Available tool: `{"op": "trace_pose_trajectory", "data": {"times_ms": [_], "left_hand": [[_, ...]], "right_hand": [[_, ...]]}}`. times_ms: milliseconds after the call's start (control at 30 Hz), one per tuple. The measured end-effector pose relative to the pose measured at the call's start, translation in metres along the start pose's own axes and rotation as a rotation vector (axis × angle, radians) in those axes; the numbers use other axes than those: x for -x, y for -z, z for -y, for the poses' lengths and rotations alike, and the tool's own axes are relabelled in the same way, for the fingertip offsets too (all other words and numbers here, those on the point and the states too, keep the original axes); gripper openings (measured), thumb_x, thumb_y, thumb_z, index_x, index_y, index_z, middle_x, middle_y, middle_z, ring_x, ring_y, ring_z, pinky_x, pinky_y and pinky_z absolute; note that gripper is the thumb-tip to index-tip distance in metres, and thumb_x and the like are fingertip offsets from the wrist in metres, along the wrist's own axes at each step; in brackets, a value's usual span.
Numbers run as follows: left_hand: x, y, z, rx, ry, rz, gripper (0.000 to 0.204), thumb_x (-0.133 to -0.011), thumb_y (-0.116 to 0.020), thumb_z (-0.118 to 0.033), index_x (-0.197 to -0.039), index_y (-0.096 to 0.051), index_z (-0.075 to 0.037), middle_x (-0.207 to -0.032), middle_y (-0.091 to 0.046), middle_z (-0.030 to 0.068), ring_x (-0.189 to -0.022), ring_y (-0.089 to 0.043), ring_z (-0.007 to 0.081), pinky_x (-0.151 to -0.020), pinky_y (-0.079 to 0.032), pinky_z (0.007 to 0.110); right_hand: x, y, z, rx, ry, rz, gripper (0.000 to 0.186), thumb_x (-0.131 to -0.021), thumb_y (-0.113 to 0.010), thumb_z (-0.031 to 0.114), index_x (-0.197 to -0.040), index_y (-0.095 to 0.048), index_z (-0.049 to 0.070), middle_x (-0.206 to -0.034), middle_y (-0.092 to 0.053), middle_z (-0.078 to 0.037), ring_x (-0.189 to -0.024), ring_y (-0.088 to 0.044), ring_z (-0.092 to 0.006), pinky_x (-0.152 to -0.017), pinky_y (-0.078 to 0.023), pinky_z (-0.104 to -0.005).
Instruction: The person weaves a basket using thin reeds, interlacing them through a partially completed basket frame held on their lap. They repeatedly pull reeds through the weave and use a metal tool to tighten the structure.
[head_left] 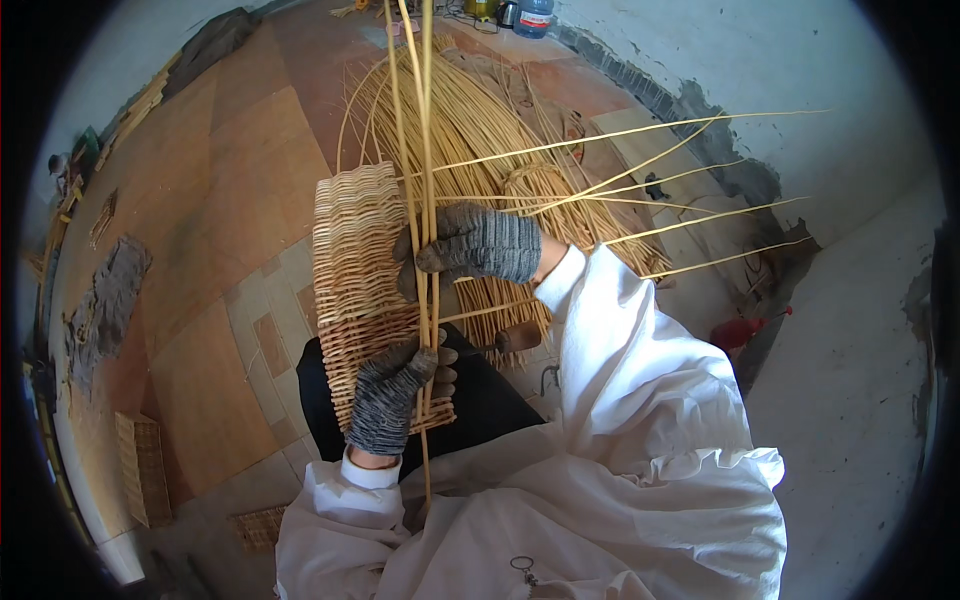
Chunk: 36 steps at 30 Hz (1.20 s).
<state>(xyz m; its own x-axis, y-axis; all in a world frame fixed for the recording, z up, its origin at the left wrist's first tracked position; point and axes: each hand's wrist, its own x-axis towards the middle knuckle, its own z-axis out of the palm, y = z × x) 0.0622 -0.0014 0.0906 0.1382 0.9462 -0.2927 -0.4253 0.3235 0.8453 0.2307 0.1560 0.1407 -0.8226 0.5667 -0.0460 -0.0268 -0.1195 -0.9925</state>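
Note:
A woven wicker panel [358, 250] stands before me over my dark-clad knee, with several loose stakes fanning out from its right edge. Long pale wicker rods [427, 130] run lengthwise along that edge, from near my lap to the top of the view. My right hand [480, 243], in a grey knitted glove with dark fingers, is closed round these rods about halfway down the panel. Lower down, my gloved left hand [395, 385] is closed on the same rods beside the weave. Its fingertips curl over them. A tool's wooden handle [517, 337] shows right of my left hand.
Behind the panel, a large bundle of rods [480, 120] lies across the floor. A red object [735, 333] sits near the right wall. Further woven pieces [143, 470] and a grey cloth [108, 300] lie at left. A water jug [533, 18] stands far back.

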Motion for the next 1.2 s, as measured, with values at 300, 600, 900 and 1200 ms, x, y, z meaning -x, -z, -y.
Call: {"op": "trace_pose_trajectory", "data": {"times_ms": [300,600,900,1200], "left_hand": [[0.004,0.007,0.003,-0.281,-0.276,-0.196,0.018,-0.085,-0.064,-0.009,-0.098,-0.065,0.003,-0.079,-0.067,0.0095,-0.067,-0.062,0.0119,-0.059,-0.050,0.022],[-0.018,0.021,0.015,-0.147,-0.321,-0.253,0.024,-0.088,-0.060,-0.011,-0.107,-0.059,0.003,-0.086,-0.065,0.0091,-0.065,-0.059,0.0124,-0.059,-0.052,0.027],[-0.040,0.077,0.042,-1.066,-0.599,-0.052,0.070,-0.078,-0.069,-0.036,-0.136,-0.041,-0.008,-0.132,-0.047,0.0154,-0.125,-0.042,0.0334,-0.106,-0.033,0.041],[-0.039,0.069,0.034,-1.410,-0.549,0.054,0.101,-0.056,-0.076,-0.060,-0.137,-0.040,-0.010,-0.137,-0.040,0.0152,-0.130,-0.030,0.0374,-0.111,-0.012,0.050]], "right_hand": [[-0.020,-0.020,-0.001,0.078,-0.119,-0.057,0.031,-0.084,-0.066,0.018,-0.108,-0.059,-0.001,-0.096,-0.066,-0.010,-0.087,-0.065,-0.0193,-0.072,-0.055,-0.0276],[0.010,-0.016,-0.002,0.269,0.083,-0.092,0.027,-0.085,-0.063,0.016,-0.105,-0.058,-0.001,-0.093,-0.065,-0.013,-0.085,-0.065,-0.0224,-0.073,-0.056,-0.0308],[0.179,-0.049,-0.078,-0.150,-0.057,-0.614,0.025,-0.087,-0.062,0.016,-0.103,-0.061,-0.003,-0.093,-0.065,-0.017,-0.081,-0.066,-0.0272,-0.075,-0.056,-0.0358],[0.187,-0.047,-0.119,-0.372,0.170,-0.888,0.022,-0.082,-0.067,0.010,-0.098,-0.062,-0.004,-0.088,-0.065,-0.019,-0.082,-0.066,-0.0325,-0.070,-0.057,-0.0403]]}}
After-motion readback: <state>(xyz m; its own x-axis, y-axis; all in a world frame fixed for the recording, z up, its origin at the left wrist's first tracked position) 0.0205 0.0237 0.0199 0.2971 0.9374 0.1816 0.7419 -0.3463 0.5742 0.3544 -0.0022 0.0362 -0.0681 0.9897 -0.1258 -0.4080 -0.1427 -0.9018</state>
